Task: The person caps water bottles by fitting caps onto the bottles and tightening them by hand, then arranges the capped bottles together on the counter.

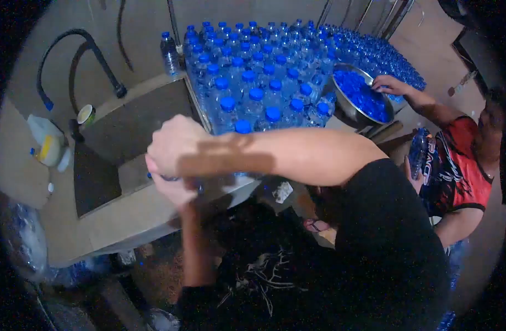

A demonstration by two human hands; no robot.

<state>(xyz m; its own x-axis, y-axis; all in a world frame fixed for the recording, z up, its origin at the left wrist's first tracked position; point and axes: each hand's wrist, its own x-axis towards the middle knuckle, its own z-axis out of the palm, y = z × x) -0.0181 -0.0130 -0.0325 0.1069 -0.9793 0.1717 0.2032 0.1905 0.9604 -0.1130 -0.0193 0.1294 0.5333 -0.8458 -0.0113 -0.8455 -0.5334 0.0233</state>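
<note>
My right hand (176, 140) is closed, reaching across at the end of a bare forearm over the sink's front edge. Directly beneath it, my left hand (174, 186) is closed too, and the two hands touch. Whatever sits between them is almost wholly hidden; only small dark bluish bits show at the fingers. Just beyond my right forearm stand rows of clear plastic bottles (247, 83) with blue caps. The nearest blue cap (242, 127) rises right behind the forearm.
A sink basin (93, 187) with a black curved faucet (82, 33) lies left. One bottle (169, 53) stands at its corner. A white tub (86, 114) is on the rim. At right, another person's hand (391, 85) reaches into a metal bowl (349, 113) of blue caps.
</note>
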